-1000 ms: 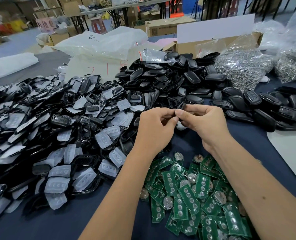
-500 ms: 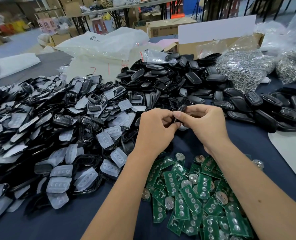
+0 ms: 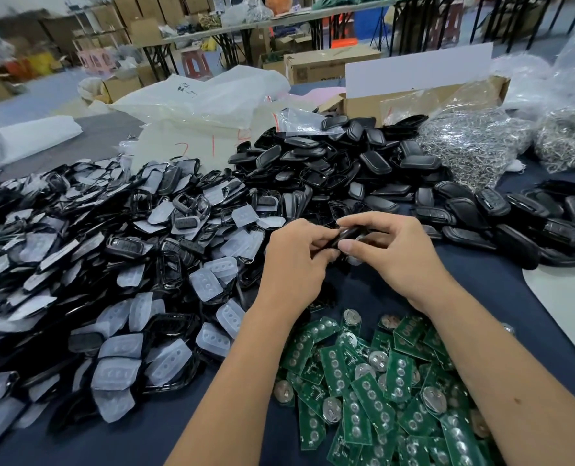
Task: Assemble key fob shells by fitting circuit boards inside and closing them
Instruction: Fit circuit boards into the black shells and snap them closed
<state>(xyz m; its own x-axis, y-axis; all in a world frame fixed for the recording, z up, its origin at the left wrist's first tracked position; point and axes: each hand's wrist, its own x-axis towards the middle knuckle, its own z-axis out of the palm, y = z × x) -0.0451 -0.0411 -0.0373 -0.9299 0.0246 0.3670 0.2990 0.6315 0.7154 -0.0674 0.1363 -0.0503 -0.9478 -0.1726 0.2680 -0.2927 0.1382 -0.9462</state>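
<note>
Black key fob shell (image 3: 346, 236) sits up above the desk (image 3: 501, 284), pinched between both hands, left hand (image 3: 296, 260) and right hand (image 3: 393, 253) fingers curled tight round it, green circuit boards (image 3: 373, 391) piled just below.

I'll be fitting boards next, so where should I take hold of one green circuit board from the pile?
Judging by shape, pinch a top-lying circuit board by its two long edges, fingers coming from above; it is thin, flat and overlaps its neighbours.
</note>
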